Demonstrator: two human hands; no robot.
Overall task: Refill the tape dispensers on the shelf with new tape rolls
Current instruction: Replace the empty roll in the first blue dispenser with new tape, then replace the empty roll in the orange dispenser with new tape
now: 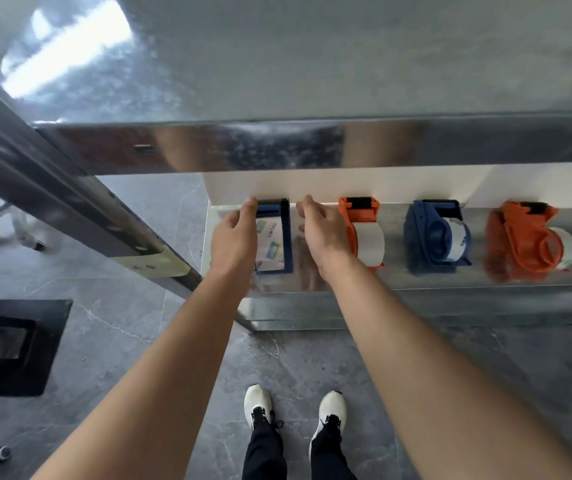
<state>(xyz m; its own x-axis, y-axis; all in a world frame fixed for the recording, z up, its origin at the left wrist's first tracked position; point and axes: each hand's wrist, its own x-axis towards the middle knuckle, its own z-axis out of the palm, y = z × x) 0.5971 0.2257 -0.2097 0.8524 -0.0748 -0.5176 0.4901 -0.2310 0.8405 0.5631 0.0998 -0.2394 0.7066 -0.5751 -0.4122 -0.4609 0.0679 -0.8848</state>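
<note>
Four tape dispensers stand in a row on the lower metal shelf (451, 280). The leftmost, a blue dispenser (275, 237), holds a roll with a printed label on top. My left hand (234, 240) wraps against its left side. My right hand (322, 233) rests on the shelf just right of it, fingers curled down, with a narrow gap between hand and dispenser. To the right stand an orange dispenser (364, 233), a second blue dispenser (433, 233) and a second orange dispenser (527, 237), each with a white roll in it.
An upper metal shelf (277, 147) overhangs the row close above. A slanted metal upright (70, 199) runs along the left. A black frame (14, 344) and chair castors (7, 233) sit on the grey tiled floor. My feet in white shoes (295, 407) stand before the shelf.
</note>
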